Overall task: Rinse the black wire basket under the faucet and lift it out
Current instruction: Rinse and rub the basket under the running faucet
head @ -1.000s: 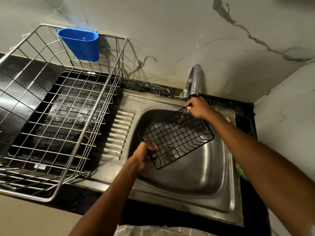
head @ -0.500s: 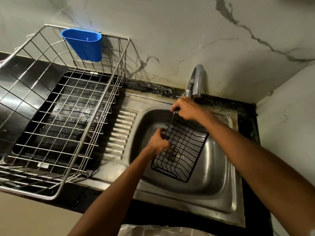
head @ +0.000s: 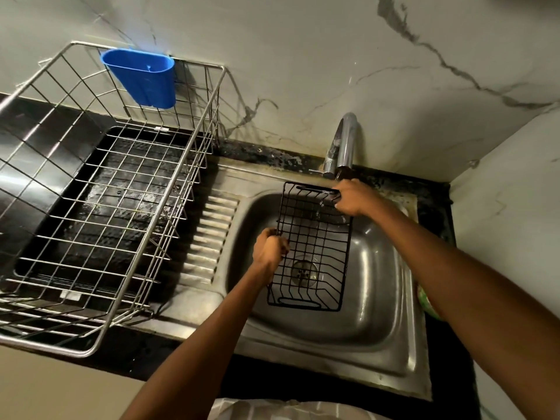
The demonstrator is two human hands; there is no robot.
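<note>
The black wire basket (head: 315,247) hung over the bowl of the steel sink (head: 378,298), held clear of the bottom with its long side running away from the person. Its far end sat just below the spout of the faucet (head: 344,144), and a thin fall of water struck the wires near that end. Through the mesh the round drain (head: 304,270) showed on the sink floor.

The right hand (head: 353,197) gripped the far rim at its right corner, fingers clenched around the wire by the handle loop. The left hand (head: 269,245) gripped the left long edge about halfway along, its fingers also curled tight on the wire. Both bare forearms reached in from the lower edge of the view.

Left of the bowl lay the ribbed draining board of the sink, and beyond that a large silver wire dish rack (head: 100,207) stood on the dark bench (head: 127,356) over a black tray. A blue plastic cup holder (head: 142,77) hung on the rack's back rail against the marbled wall (head: 303,56). Something green (head: 425,301) peeked out at the right edge of the sink, mostly hidden by the right arm.
</note>
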